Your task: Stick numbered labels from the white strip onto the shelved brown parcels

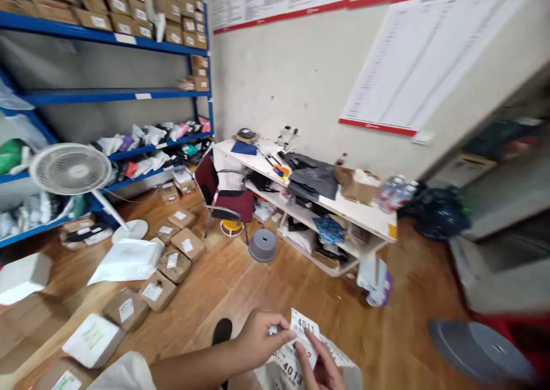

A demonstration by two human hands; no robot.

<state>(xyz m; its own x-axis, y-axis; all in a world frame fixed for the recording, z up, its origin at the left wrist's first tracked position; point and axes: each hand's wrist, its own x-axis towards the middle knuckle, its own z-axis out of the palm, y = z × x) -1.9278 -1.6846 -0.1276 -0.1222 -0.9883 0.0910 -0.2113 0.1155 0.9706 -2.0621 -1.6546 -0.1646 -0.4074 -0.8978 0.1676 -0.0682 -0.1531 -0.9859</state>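
Note:
At the bottom middle of the view my left hand point(258, 338) pinches a strip of white printed labels point(301, 344) with numbers such as 4011 and 4013. My right hand point(322, 364) comes up from the bottom edge, fingers closed on the lower part of the same strip. The labels sit over a white parcel point(344, 367) partly hidden under my hands. The tip of a black shoe point(222, 330) shows on the wooden floor just left of my left hand.
Several small cardboard boxes point(174, 264) and white bags point(129, 259) lie on the floor at left. Blue shelving point(107, 95) holds parcels, with a white fan point(71, 169) in front. A white desk point(344, 207), a red chair point(223, 198) and a grey stool point(262, 245) stand ahead.

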